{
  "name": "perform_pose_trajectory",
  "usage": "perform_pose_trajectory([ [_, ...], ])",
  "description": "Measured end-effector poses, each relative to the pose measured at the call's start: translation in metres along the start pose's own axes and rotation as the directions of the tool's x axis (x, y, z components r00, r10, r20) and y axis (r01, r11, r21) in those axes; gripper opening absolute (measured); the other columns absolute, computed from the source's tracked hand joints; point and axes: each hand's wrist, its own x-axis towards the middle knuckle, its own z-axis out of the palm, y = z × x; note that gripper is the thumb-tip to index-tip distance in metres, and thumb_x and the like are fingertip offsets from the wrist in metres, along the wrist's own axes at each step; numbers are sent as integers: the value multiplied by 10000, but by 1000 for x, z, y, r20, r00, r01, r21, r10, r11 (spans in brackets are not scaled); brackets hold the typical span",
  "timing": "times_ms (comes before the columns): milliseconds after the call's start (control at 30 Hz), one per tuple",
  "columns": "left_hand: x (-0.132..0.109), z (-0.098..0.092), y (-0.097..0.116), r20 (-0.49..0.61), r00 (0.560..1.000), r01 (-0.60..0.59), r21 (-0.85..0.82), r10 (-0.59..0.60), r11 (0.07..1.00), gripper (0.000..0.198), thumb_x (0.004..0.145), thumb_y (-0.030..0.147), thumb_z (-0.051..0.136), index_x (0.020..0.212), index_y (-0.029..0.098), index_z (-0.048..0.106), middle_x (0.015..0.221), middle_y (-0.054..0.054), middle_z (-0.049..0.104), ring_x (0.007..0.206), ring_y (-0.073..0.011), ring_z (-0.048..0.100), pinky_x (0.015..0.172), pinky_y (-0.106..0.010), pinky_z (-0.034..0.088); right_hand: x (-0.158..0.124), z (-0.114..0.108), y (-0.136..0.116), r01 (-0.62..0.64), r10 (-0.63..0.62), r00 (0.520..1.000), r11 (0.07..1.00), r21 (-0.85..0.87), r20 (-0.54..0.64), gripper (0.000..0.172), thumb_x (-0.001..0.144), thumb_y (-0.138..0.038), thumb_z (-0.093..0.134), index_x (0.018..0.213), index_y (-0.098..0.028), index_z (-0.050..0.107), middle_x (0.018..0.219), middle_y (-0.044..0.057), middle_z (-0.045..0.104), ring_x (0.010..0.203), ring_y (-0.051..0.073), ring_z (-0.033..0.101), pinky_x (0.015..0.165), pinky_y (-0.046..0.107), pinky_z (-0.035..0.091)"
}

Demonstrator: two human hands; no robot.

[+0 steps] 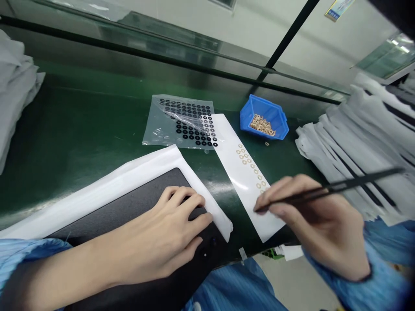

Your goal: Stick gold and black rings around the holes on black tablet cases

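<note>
My left hand (177,231) lies on a flat black panel (129,216), fingers a little bent and apart, near its right end. White wrapping (106,181) lies under the panel and shows along its far and right edges. In my right hand (320,224) is a pair of black tweezers (337,186), held over the near part of a white backing sheet (236,172). The tweezers' tips are partly hidden by my fingers, so I cannot tell whether they grip anything. Several pale rings (244,156) sit on that sheet.
A clear film (152,129) carrying rows of black rings overlaps the sheet's far end. Behind stands a blue bin (281,125) of small tan rings, one loose beside it. Stacks of wrapped pieces flank the green table at left (16,82) and right (363,147).
</note>
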Motion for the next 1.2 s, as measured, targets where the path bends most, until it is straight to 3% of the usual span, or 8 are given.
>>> perform_pose_trajectory([
  [67, 0, 1, 0, 15, 1000, 12, 12, -12, 1000, 241, 899, 201, 449, 1125, 190, 534, 1088, -95, 482, 1024, -277, 415, 825, -427, 376, 36, -2, 3, 61, -58, 998, 993, -104, 31, 97, 818, -214, 647, 737, -174, 613, 710, 31, 646, 612, 165, 652, 573, 294, 544],
  [133, 0, 1, 0, 25, 999, 27, 14, -28, 1000, 240, 899, 211, 454, 1127, 205, 530, 1094, -89, 481, 1027, -276, 418, 830, -429, 374, 75, 10, 12, 72, -71, 997, 997, -31, 40, 149, 809, -247, 650, 703, -163, 589, 640, 19, 642, 571, 164, 661, 567, 285, 556],
  [267, 1, -1, 2, 33, 998, 49, 13, -50, 999, 247, 905, 228, 452, 1143, 209, 514, 1110, -85, 479, 1051, -275, 412, 861, -428, 370, 141, 58, 36, -5, -5, 998, 991, 137, 69, 190, 773, -248, 674, 682, -176, 522, 561, 6, 627, 527, 193, 664, 526, 298, 550],
  [367, 1, -3, 3, 51, 996, 69, 10, -69, 998, 241, 904, 249, 456, 1139, 222, 506, 1111, -75, 480, 1036, -271, 420, 856, -428, 383, 166, 90, 49, -3, -17, 991, 989, 151, 130, 174, 775, -196, 649, 676, -182, 507, 559, 7, 622, 528, 192, 662, 546, 300, 554],
  [667, -1, -6, 5, 25, 997, 71, 19, -72, 997, 242, 889, 275, 493, 1126, 233, 511, 1101, -66, 496, 1035, -262, 437, 890, -421, 394, 176, 116, 62, 108, -128, 960, 990, 94, 248, 247, 728, -352, 687, 621, -184, 541, 639, 9, 615, 579, 167, 628, 588, 282, 526],
  [867, -1, -8, -1, -2, 996, 91, 36, -91, 995, 235, 881, 257, 502, 1112, 222, 527, 1090, -74, 492, 1021, -264, 435, 860, -417, 414, 171, 87, 49, 99, -102, 970, 995, 23, 222, 165, 758, -316, 654, 722, -169, 588, 727, 23, 639, 669, 165, 619, 659, 272, 491],
  [1033, 4, -11, -34, -194, 956, 237, 77, -219, 968, 288, 901, 230, 457, 1184, 188, 485, 1131, -104, 451, 1050, -271, 401, 886, -450, 386, 142, 54, 41, 60, -52, 959, 998, -18, 280, 274, 818, -376, 577, 667, -151, 617, 661, 38, 640, 632, 176, 606, 623, 284, 477],
  [1200, 7, -9, -47, -240, 908, 376, 107, -344, 920, 192, 913, 203, 376, 1048, 150, 502, 1049, -105, 456, 950, -260, 417, 820, -464, 402, 146, 68, 44, 32, -39, 966, 999, 33, 254, 234, 796, -373, 610, 710, -155, 617, 615, 16, 624, 564, 162, 611, 570, 261, 484],
])
